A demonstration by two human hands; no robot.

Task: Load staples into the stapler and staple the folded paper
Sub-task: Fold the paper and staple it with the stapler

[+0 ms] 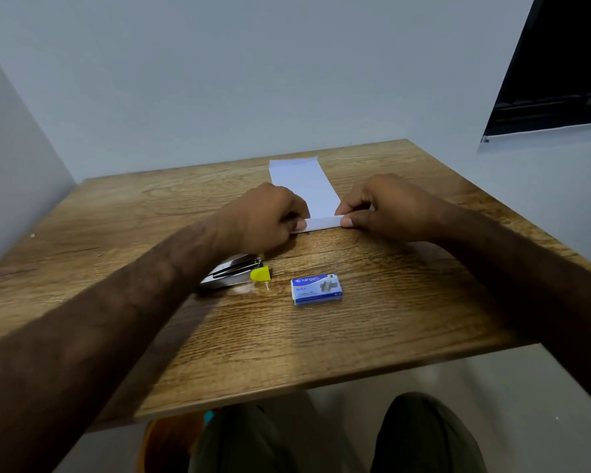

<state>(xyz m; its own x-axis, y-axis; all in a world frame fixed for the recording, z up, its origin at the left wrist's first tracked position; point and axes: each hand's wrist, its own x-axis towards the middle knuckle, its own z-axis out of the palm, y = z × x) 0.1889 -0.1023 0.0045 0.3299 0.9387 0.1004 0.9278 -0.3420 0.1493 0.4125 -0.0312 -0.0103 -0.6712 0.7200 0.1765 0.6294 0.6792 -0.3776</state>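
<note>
While seated at a wood-grain tabletop (406, 302), pinching a long strip of white paper (304, 182) at its near end with both hands. Clamped with the left hand (263, 216), thumb over curled fingers, on the left end of a narrow flap (323, 222) folded along the strip's near edge. Clamped likewise with the right hand (386, 209) on the right end, thumb tip flat on the fold. Hands apart by the strip's width. Rest of the paper flat on the wood at the middle of the surface, running away toward the far edge.

Nearer than the left hand and partly hidden under that forearm, a metal stapler (229, 274) with a yellow tip (260, 274), lying untouched. To its right and apart from it, a small blue-and-white staple box (316, 290), flat on the wood, seemingly closed.

Brown surface with dark grain lines and squared corners, pushed up against a pale grey-blue wall (253, 80), with a second wall close on the left. High on the right, a dark window (560, 80) above a pale sill. Below the near edge, pale floor (526, 387), knees in dark olive trousers (423, 435), and something orange (164, 442) under the tabletop, too cut off to name.
</note>
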